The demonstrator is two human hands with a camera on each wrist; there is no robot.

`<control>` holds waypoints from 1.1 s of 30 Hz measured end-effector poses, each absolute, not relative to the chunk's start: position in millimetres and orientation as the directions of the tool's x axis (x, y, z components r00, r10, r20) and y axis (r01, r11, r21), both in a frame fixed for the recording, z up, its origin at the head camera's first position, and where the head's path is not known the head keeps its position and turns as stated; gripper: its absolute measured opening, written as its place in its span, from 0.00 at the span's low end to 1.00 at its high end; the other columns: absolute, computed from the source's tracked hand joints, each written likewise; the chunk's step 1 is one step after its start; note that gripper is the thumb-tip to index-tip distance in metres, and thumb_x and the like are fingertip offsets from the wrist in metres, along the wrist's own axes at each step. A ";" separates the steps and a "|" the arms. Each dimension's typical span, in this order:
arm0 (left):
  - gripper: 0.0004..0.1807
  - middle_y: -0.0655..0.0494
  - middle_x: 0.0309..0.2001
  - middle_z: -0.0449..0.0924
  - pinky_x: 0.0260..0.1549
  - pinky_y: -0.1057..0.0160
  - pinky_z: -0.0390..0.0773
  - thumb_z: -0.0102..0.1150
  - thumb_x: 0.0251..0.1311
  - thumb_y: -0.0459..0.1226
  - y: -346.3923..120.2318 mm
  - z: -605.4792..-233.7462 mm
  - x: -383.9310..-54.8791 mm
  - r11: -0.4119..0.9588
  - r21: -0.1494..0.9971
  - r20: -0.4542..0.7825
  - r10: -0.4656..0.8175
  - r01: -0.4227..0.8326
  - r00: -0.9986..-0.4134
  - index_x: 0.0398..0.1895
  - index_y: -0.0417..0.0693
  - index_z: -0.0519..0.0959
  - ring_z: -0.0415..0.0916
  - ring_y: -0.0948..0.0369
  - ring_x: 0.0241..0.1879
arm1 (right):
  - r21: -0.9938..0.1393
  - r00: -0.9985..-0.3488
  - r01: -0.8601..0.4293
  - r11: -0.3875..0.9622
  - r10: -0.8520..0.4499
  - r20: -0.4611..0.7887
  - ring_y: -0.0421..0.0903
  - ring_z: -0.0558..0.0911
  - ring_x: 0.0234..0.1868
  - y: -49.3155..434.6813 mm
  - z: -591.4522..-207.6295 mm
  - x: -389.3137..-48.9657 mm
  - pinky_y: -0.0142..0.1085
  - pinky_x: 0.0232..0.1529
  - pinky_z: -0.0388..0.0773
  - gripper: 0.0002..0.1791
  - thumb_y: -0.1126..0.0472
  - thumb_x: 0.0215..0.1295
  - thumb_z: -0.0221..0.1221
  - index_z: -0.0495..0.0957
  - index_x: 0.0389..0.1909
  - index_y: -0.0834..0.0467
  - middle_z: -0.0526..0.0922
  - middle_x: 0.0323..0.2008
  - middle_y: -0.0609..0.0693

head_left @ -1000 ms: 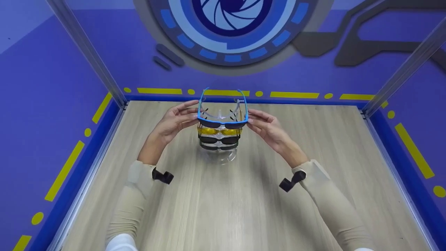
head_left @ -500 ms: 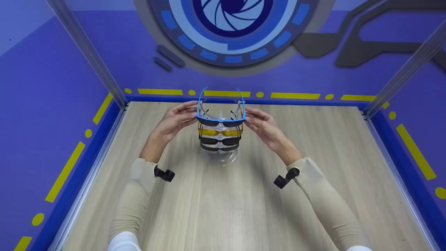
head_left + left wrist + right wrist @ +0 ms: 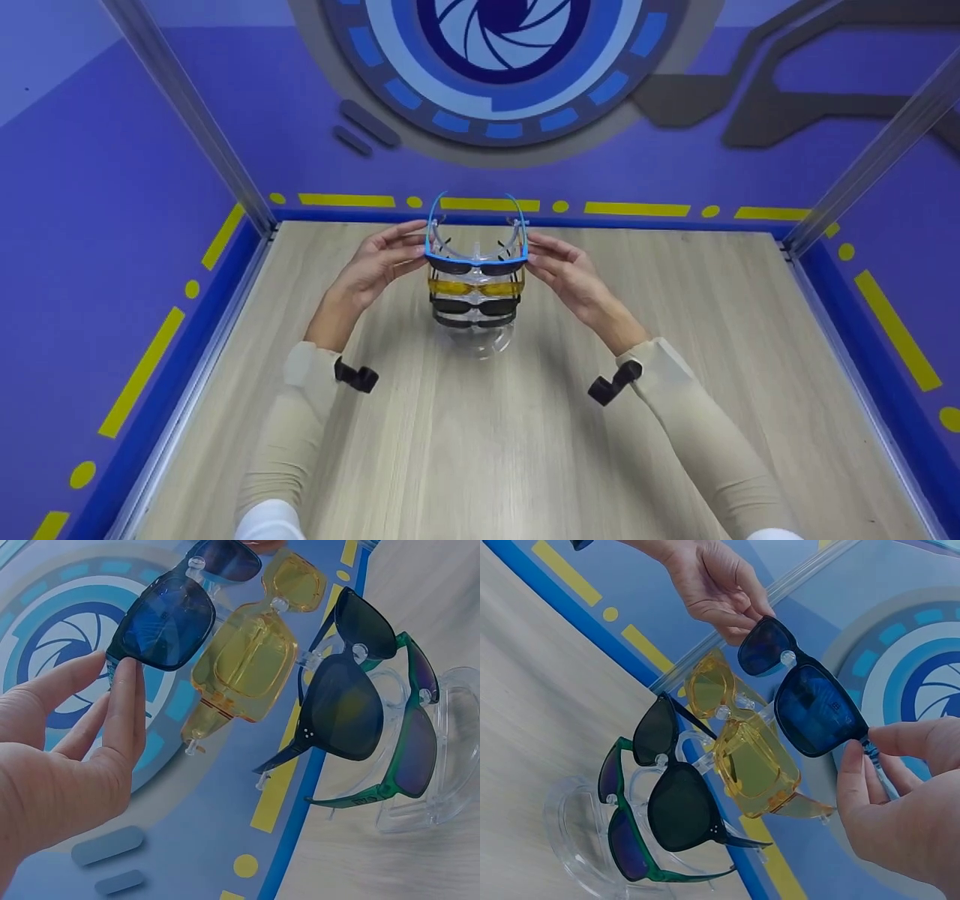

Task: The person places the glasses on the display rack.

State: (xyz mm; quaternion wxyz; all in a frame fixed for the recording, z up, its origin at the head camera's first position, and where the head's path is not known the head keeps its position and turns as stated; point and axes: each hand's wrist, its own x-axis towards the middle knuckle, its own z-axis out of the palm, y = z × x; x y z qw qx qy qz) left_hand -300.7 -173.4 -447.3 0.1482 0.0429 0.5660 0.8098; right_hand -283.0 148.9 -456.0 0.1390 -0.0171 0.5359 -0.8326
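Observation:
Blue-framed sunglasses (image 3: 476,262) with dark lenses sit at the top of a clear display stand (image 3: 480,346). My left hand (image 3: 375,262) pinches their left hinge corner between thumb and fingers. On the opposite side my right hand (image 3: 574,277) pinches the right corner the same way, its thumb and fingertips (image 3: 855,754) at the hinge. In both wrist views the bridge lies against a clear peg of the stand. Below hang yellow glasses (image 3: 247,664), black sunglasses (image 3: 346,709) and green-framed sunglasses (image 3: 416,742), one under another. The stand's round base rests on the wooden table.
The wood-grain table (image 3: 480,450) reaches to a purple printed back wall (image 3: 637,176) close behind the stand. Side walls with metal corner posts (image 3: 202,120) enclose it left and right. A black wrist camera mount (image 3: 615,382) sticks out from each sleeve.
The blue sunglasses have shifted slightly left and settled level at the stand's top. My right hand has moved a little left with them; the left hand keeps its grip nearly in place.

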 end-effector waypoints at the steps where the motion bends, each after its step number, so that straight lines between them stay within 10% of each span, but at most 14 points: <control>1: 0.29 0.54 0.48 0.88 0.53 0.62 0.86 0.60 0.66 0.23 -173.4 -447.5 -301.1 -0.312 0.931 -0.098 0.289 -0.191 -0.952 0.70 0.37 0.71 0.86 0.61 0.47 | -0.898 -0.961 0.213 -0.386 -0.251 -0.120 0.40 0.85 0.48 148.8 -456.3 -283.2 0.31 0.58 0.82 0.28 0.76 0.71 0.55 0.65 0.71 0.70 0.86 0.46 0.47; 33: 0.28 0.55 0.52 0.86 0.54 0.61 0.85 0.58 0.73 0.34 -191.1 -465.4 -301.2 -0.269 0.946 -0.102 0.280 -0.180 -0.955 0.74 0.41 0.68 0.86 0.58 0.49 | -0.939 -0.940 0.252 -0.236 -0.290 -0.180 0.42 0.86 0.51 175.6 -463.6 -286.9 0.37 0.61 0.82 0.30 0.65 0.75 0.57 0.62 0.74 0.65 0.85 0.55 0.50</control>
